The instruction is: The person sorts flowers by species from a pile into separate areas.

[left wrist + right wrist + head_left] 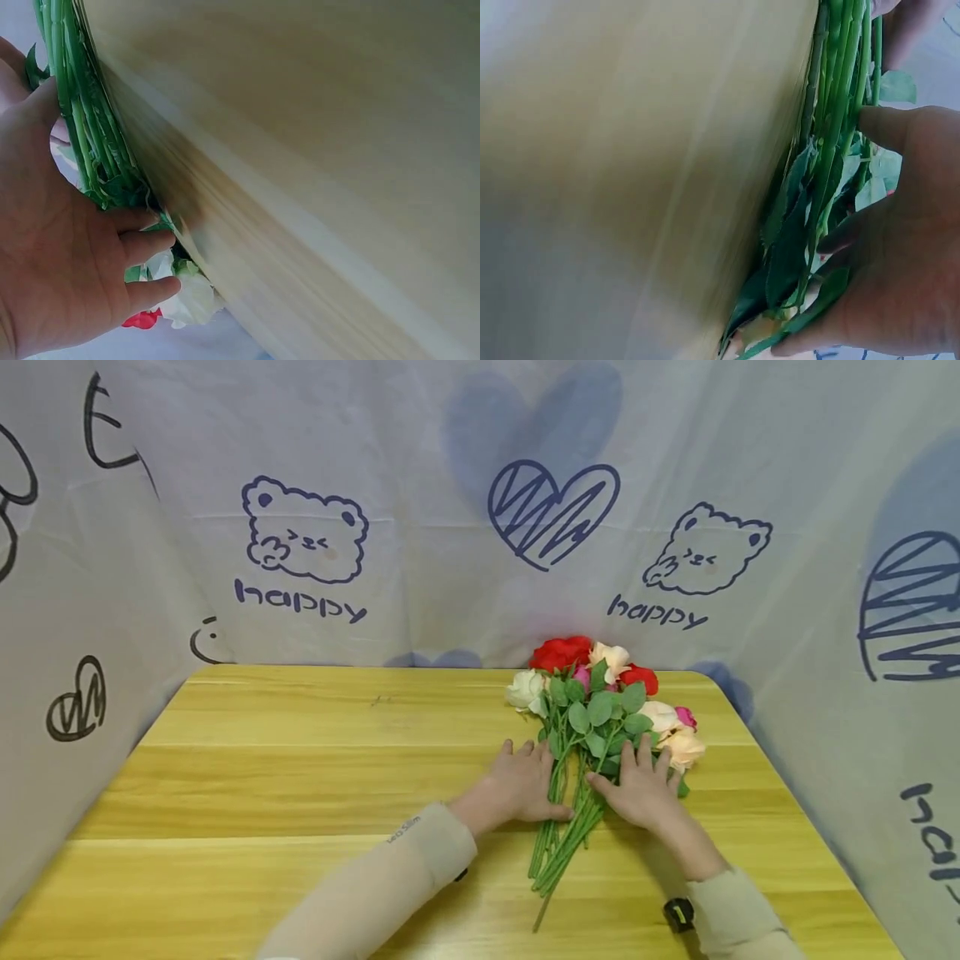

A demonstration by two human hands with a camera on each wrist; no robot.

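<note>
A bunch of roses (600,702) with red, white, peach and pink heads lies on the table, heads toward the back. Its long green stems (558,852) point toward the front edge. On the left side of the stems is my left hand (525,783), its fingers spread and its thumb across them. In the left wrist view, a white rose (191,300) shows past the fingertips. My right hand (647,789) lies along the right side, fingers spread over the leaves, thumb at the stems. In the right wrist view, dark green leaves (786,255) hang beside the fingers.
The yellow wood-grain table (300,777) extends to the left of the bunch. A pale cloth (420,527) with bear and heart drawings rises behind the table and along both sides. A black device (678,914) sits at the right wrist.
</note>
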